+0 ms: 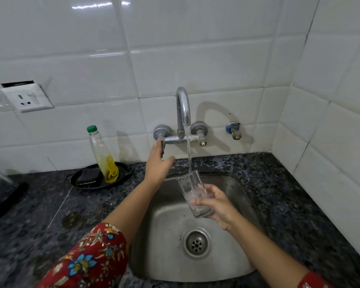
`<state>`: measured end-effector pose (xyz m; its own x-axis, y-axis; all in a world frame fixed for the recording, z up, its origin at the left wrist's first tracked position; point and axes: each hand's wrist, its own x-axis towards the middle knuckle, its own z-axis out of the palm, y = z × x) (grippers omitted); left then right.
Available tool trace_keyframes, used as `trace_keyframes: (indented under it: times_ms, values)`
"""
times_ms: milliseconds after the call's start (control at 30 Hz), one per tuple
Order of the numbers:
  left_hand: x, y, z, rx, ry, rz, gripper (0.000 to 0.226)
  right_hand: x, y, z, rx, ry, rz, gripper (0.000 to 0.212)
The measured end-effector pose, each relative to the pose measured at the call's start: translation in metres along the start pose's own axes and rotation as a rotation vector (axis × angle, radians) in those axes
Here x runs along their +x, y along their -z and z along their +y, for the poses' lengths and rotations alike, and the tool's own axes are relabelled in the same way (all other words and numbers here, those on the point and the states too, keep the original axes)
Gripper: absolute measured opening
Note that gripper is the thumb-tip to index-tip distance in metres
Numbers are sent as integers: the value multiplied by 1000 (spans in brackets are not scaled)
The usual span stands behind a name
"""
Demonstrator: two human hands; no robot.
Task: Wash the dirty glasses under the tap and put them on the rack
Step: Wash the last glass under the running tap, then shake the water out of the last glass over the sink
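The dark speckled countertop (289,194) surrounds the steel sink (166,225). On the wall behind the sink, the tap (183,107) runs a thin stream of water down over the basin. Left of the sink sits a black tray (79,181). Above the sink's back-left edge, the left hand (158,165) reaches the tap's lever (162,150), fingers straight against it and thumb spread wide. Over the sink's middle, the right hand (218,204) grips the glass (192,190) near its base. The glass is tilted, its mouth under the stream. On the tray left of the sink stand a bottle (104,156) of yellow liquid and a dark scrub pad (88,175).
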<state>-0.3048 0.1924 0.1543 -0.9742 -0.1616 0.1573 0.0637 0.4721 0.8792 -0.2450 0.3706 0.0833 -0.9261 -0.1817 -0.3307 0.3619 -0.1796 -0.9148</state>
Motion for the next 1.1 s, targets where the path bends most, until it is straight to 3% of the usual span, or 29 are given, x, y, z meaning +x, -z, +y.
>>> trace_keyframes:
  times_ms: [100,300,600,767,1000,1100]
  values:
    - [-13,-1,2,136,-49,7,57,-8,2,-8,-85,4,51,56]
    - [-73,-24,-15,374,-239,-169,47,-12,11,-20,-134,78,75,51]
    - [-94,-37,-22,349,-103,-54,40,-2,23,-34,-240,272,194,81]
    - [-108,-49,-20,402,-63,-64,39,-5,23,-39,-293,414,226,79]
    - [-121,-47,-27,349,-71,-63,29,-22,16,-39,-697,600,268,79]
    - [-127,-43,-30,303,-31,-79,33,-33,15,-36,-750,653,308,75]
